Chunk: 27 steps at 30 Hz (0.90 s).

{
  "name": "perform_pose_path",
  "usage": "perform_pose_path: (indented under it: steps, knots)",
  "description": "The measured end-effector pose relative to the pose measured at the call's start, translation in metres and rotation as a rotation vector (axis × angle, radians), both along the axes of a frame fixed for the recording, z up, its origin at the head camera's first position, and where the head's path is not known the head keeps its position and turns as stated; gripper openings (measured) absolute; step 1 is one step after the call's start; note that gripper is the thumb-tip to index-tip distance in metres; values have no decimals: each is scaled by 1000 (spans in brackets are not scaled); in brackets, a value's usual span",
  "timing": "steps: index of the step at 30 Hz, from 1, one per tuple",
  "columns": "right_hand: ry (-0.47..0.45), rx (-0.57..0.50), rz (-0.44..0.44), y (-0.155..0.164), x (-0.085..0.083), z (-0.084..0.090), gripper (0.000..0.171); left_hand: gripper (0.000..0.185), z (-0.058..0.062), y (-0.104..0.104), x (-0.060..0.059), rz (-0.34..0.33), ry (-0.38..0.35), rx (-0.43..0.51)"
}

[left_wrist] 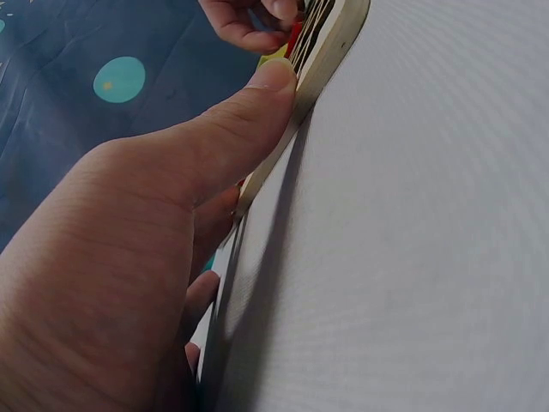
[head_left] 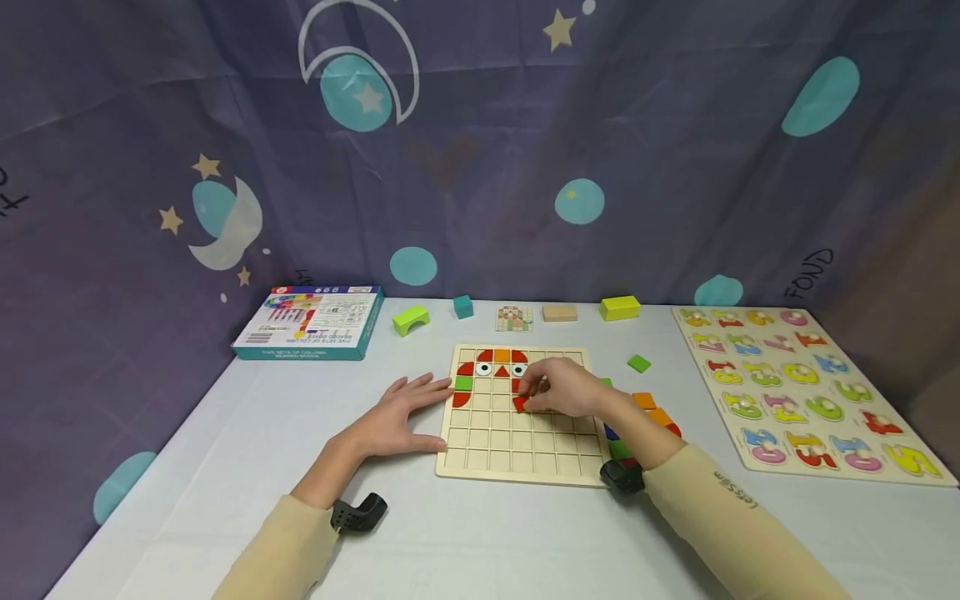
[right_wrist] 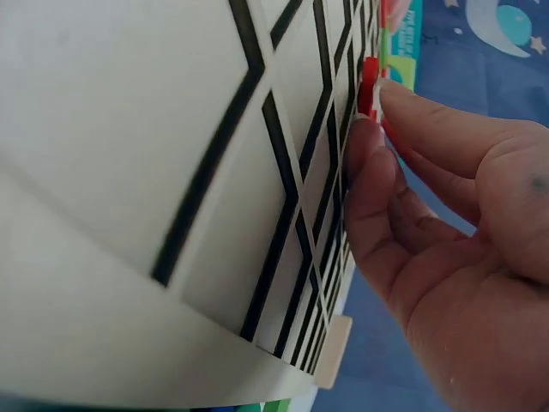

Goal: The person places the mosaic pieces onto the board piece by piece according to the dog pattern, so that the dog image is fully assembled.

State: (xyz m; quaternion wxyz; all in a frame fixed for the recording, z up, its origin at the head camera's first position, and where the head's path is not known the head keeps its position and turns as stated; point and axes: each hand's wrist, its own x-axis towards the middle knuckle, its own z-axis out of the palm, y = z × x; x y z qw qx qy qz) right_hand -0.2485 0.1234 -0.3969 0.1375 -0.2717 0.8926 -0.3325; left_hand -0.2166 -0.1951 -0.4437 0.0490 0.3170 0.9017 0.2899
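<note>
Right hand [head_left: 564,388] pinches red piece [head_left: 520,403], probably a triangle, over wooden grid board [head_left: 517,454]; left hand [head_left: 397,419], fingers flat and spread, presses board's 9 o'clock edge.

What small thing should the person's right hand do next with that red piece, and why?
Probably press the red piece flat into its grid square. The right hand pinches it over the wooden board, just below the eye tiles, while the left hand steadies the board's edge.

A purple curtain [head_left: 675,167] printed with teal moons, dots and yellow stars hangs behind the pale white table [head_left: 225,433].
</note>
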Motion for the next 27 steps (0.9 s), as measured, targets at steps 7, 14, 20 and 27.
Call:
perform_pose_path:
  steps: [7, 14, 20, 27]
  knots:
    - [56, 34, 34, -4, -2, -2, 10, 83, -1, -1, 0, 5, -2, -5]
    - [91, 36, 43, -5, -3, -3, 10, 83, 1, 0, 0, 2, -5, -2]
    - [56, -3, 40, 4, -3, 1, 8, 83, 0, 0, 0, -1, -1, 0]
    - [26, -38, -1, 35, -6, 12, 14, 83, -1, 0, -1, 0, 2, -4]
